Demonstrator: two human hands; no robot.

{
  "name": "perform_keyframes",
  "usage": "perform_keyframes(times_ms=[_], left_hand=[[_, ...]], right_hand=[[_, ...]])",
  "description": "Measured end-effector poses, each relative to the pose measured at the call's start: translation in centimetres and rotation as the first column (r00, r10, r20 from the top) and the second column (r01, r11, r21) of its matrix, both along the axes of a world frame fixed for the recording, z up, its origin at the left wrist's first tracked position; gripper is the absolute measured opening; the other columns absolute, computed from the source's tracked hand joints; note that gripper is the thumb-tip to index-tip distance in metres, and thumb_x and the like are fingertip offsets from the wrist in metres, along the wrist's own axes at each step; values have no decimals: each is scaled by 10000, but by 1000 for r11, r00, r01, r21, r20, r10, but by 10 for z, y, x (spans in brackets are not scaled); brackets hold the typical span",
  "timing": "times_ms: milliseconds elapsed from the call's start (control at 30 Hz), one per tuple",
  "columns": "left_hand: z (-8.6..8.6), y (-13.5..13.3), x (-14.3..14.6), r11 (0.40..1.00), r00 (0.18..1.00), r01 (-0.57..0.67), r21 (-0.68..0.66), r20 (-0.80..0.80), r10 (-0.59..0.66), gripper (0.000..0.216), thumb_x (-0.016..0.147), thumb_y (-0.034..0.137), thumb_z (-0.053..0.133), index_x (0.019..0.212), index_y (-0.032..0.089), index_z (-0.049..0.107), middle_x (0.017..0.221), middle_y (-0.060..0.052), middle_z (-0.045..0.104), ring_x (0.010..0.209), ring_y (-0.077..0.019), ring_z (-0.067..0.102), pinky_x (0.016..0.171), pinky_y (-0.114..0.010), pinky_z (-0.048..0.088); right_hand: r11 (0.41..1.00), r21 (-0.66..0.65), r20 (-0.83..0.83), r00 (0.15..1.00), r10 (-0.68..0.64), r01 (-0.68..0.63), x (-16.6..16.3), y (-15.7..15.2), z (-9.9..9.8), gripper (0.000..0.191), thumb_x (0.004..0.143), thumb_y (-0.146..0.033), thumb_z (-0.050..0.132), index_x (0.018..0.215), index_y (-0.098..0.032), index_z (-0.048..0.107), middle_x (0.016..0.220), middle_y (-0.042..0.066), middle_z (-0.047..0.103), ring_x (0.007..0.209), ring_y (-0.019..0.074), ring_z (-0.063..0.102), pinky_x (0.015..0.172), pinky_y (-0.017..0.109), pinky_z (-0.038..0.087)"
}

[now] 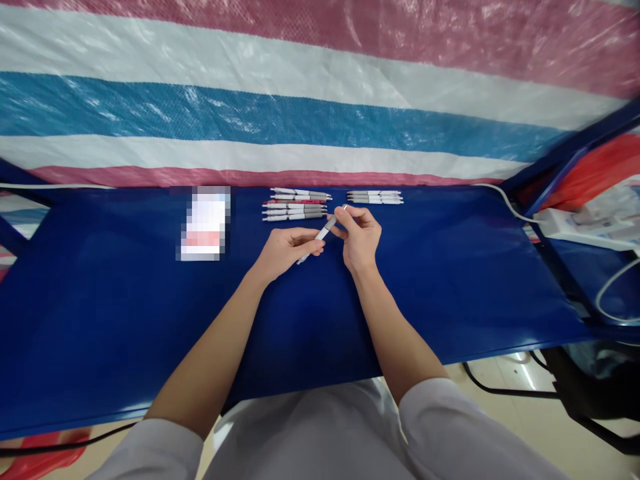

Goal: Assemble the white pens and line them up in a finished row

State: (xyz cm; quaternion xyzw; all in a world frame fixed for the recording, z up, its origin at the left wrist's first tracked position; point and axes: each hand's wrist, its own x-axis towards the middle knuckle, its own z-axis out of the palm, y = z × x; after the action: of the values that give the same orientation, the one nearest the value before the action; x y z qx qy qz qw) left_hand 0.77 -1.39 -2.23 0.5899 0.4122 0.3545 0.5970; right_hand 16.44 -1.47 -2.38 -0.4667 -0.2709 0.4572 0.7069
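Observation:
Over the middle of the blue table (125, 320), both my hands hold one white and grey pen (324, 233). My left hand (287, 250) grips its lower end. My right hand (359, 235) pinches its upper end with the fingertips. Just beyond my hands lies a row of several white and grey pens (296, 205), one of them red. A second, smaller group of pens (375, 197) lies further right near the table's back edge.
A blurred white and pink card or packet (205, 223) lies at the left back of the table. A striped tarpaulin (300, 100) hangs behind. At the right, a white power strip (575, 223) and cables (510, 200) sit beside a blue frame.

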Motion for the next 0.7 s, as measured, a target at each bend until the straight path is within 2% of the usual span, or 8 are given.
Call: perform_keyframes(times_ms=[100,200,367,567,700], left_hand=[[-4,-1,3,993,994,-67,95,-77,75,356,724,368,811,1033,197,773,841,-47,771,779,-210,722,788,-329,570],[-5,-1,4,989,989,-87,116,-107,99,337,746,373,788,1024,184,774,802,-41,766,745,-199,719,773,-318,567],[0,0,2,998,991,-19,65,-133,28,279,804,369,734,994,167,774,799,-47,768,727,-187,727,780,-313,581],[0,1,-1,999,995,49,-1,-87,-49,289,835,375,697,1012,154,754,854,-63,773,736,-196,735,781,-339,605],[4,0,-3,994,993,98,-46,-64,-101,273,841,372,690,975,140,748,856,-76,771,729,-203,735,750,-344,612]], right_hand=[[1000,-20,-3,1000,-10,10,0,4,-2,292,633,-363,831,764,-217,615,835,-22,714,762,173,742,742,350,651],[999,-41,-42,999,32,-34,0,5,-2,288,628,-348,833,798,-215,642,826,-26,719,762,168,745,739,329,647],[996,-62,-61,996,65,-69,1,3,-1,272,646,-346,825,843,-214,691,799,-25,740,766,166,750,730,294,639],[992,-83,-16,995,94,-95,1,2,-2,243,677,-353,809,854,-220,709,837,-11,759,782,174,754,778,326,634],[991,-29,-34,991,129,-130,3,2,-3,211,667,-326,819,814,-212,722,809,-11,764,766,169,752,730,298,638]])
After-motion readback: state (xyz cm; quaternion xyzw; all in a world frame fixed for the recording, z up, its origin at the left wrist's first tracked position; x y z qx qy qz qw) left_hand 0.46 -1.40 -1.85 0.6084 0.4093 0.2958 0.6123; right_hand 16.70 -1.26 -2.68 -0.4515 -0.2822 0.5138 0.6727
